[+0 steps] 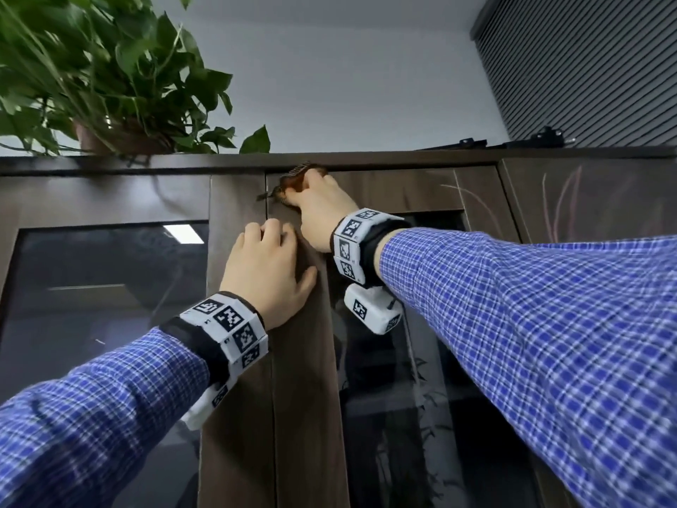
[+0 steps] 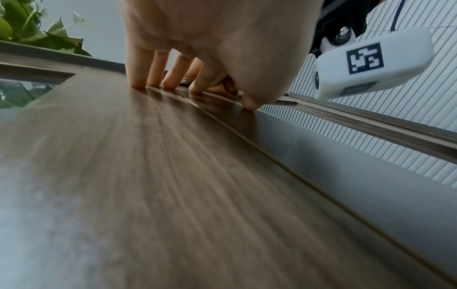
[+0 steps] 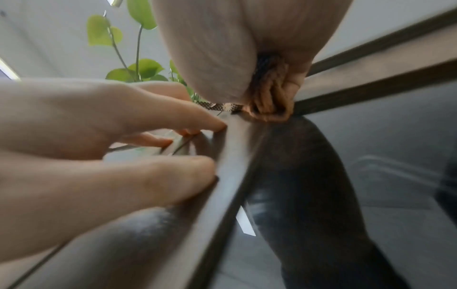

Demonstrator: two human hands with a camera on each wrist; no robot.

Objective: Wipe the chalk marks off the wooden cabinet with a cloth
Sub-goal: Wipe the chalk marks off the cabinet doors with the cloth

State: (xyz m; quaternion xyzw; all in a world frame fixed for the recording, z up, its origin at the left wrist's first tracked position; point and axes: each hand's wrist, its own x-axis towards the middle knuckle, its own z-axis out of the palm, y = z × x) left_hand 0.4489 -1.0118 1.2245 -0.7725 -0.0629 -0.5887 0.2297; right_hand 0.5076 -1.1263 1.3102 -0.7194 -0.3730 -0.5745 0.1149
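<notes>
Two hands: both of yours are up against the dark wooden cabinet (image 1: 300, 379), near its top edge.
Cloth: a bunched brown cloth (image 1: 293, 183) with a checked edge sits at the top of the door frame, pressed on the wood where the two doors meet.
Right hand: your right hand (image 1: 322, 210) is clenched around that cloth; in the right wrist view the folds (image 3: 269, 105) bulge out under your fingers.
Left hand: your left hand (image 1: 267, 265) grasps nothing; its bent fingertips (image 2: 137, 78) and thumb press on the door stile just below the cloth.
Chalk marks: pale pink and white strokes (image 1: 560, 203) show on the next door panel to the right, well apart from the cloth.
Surface: brown wood grain, with dark glass panes (image 1: 102, 295) set in the doors on either side of the stiles.
Room: a grey wall above, slatted blinds (image 1: 586, 64) at upper right.
Containers: a brown pot (image 1: 91, 141) on the cabinet top at left holds a leafy green plant (image 1: 110, 67).
</notes>
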